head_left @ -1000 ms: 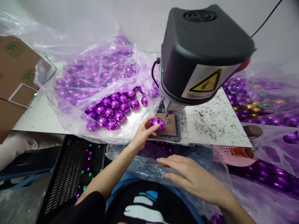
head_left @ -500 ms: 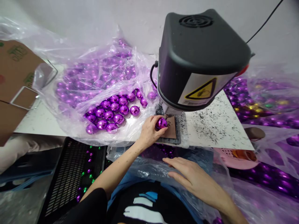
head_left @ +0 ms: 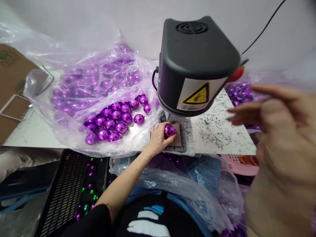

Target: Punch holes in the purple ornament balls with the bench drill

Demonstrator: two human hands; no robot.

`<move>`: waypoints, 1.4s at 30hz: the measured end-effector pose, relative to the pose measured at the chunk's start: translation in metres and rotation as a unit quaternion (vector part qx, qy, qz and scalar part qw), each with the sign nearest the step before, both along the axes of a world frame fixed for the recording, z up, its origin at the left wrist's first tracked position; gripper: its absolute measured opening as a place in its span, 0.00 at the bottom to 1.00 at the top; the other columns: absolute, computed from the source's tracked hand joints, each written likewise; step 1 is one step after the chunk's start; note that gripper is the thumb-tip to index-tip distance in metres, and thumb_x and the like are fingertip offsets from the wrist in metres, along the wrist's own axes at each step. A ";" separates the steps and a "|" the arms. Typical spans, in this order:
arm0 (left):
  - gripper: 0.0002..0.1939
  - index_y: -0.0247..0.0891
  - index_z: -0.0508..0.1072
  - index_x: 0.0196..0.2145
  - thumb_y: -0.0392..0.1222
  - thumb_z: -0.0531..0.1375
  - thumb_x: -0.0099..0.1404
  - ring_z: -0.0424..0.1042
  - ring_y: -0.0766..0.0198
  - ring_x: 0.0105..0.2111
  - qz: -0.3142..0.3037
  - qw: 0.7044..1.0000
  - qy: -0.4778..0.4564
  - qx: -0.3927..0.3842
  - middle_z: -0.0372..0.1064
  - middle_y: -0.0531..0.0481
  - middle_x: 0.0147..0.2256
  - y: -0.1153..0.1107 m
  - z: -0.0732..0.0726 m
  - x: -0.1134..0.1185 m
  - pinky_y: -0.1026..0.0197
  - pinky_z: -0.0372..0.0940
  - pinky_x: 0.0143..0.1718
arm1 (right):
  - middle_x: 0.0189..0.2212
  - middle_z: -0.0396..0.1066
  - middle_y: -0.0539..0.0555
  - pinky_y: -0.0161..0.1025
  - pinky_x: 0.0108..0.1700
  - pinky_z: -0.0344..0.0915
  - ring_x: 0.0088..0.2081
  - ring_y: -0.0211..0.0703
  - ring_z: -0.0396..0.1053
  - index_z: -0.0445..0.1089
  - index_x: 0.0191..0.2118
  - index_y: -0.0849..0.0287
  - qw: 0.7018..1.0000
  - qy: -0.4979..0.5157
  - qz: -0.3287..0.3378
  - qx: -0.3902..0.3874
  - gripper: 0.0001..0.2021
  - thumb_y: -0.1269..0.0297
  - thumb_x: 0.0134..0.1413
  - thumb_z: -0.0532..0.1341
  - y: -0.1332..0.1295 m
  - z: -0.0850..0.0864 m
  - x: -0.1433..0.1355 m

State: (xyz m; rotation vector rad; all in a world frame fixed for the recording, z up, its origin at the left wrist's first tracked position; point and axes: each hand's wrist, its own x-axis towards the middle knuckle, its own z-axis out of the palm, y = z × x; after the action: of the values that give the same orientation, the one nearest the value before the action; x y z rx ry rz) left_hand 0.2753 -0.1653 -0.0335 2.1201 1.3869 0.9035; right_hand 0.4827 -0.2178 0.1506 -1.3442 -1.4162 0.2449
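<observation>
My left hand (head_left: 159, 138) grips a shiny purple faceted ball (head_left: 169, 130) between thumb and fingers. The ball sits over a brown pad (head_left: 178, 135) on the base of a black bench machine (head_left: 197, 59), beneath its head. The tool at the machine's underside is mostly hidden. Raised at the right, my right hand (head_left: 281, 131) is smeared by motion but its fingers stretch out, with nothing in them. Its fingertips are near the red knob (head_left: 236, 74) on the machine's side, apart from it in the view.
Left of the machine, clear plastic (head_left: 61, 135) spreads around many purple balls (head_left: 120, 127). Black flecks cover the white table (head_left: 219, 141). A cardboard box (head_left: 14, 85) stands far left. Below are a black crate (head_left: 66, 184) with bead strands and a pink basket (head_left: 243, 169).
My right hand has risen from in front of the table up to the right, toward the machine's red knob. My left hand keeps the ball under the machine. The view has shifted slightly.
</observation>
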 end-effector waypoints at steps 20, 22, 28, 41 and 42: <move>0.19 0.40 0.67 0.51 0.45 0.64 0.65 0.66 0.54 0.46 -0.007 1.000 -0.006 0.000 0.69 0.45 0.44 -0.002 0.003 0.001 0.52 0.59 0.49 | 0.22 0.58 0.46 0.28 0.28 0.50 0.24 0.21 0.55 0.66 0.30 0.65 0.991 -0.089 -0.041 0.091 0.16 0.57 0.64 0.56 0.036 -0.004 -0.030; 0.19 0.40 0.67 0.51 0.45 0.64 0.65 0.66 0.54 0.46 -0.007 1.000 -0.008 -0.004 0.69 0.45 0.44 -0.002 0.003 0.001 0.52 0.59 0.49 | 0.23 0.60 0.46 0.28 0.28 0.52 0.25 0.22 0.56 0.67 0.32 0.63 0.986 -0.120 -0.055 0.105 0.10 0.63 0.63 0.57 0.021 -0.018 -0.031; 0.19 0.39 0.66 0.51 0.46 0.63 0.65 0.66 0.53 0.47 -0.005 1.000 -0.002 -0.003 0.69 0.44 0.46 -0.001 0.004 0.001 0.52 0.58 0.51 | 0.25 0.61 0.45 0.28 0.27 0.54 0.24 0.23 0.54 0.68 0.38 0.60 0.974 -0.168 -0.042 0.144 0.04 0.73 0.57 0.59 0.003 -0.053 -0.030; 0.19 0.39 0.66 0.51 0.45 0.63 0.64 0.66 0.53 0.49 0.003 1.000 0.004 -0.014 0.69 0.44 0.47 -0.002 0.003 0.002 0.52 0.59 0.52 | 0.23 0.61 0.48 0.31 0.26 0.55 0.25 0.29 0.63 0.70 0.41 0.56 0.974 -0.063 -0.047 0.212 0.07 0.72 0.58 0.57 0.016 -0.091 -0.040; 0.20 0.39 0.66 0.51 0.45 0.63 0.64 0.66 0.53 0.49 0.002 1.000 0.004 -0.014 0.69 0.44 0.48 -0.002 0.003 0.002 0.52 0.59 0.52 | 0.23 0.61 0.48 0.31 0.26 0.55 0.25 0.30 0.63 0.70 0.40 0.57 0.971 -0.054 -0.051 0.226 0.07 0.71 0.58 0.57 0.017 -0.093 -0.042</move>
State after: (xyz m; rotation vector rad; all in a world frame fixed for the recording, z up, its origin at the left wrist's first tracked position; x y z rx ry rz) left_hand 0.2774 -0.1676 -0.0303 2.1041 1.4010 0.8732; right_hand 0.4410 -0.2005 0.0579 -1.0578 -1.3839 -0.2144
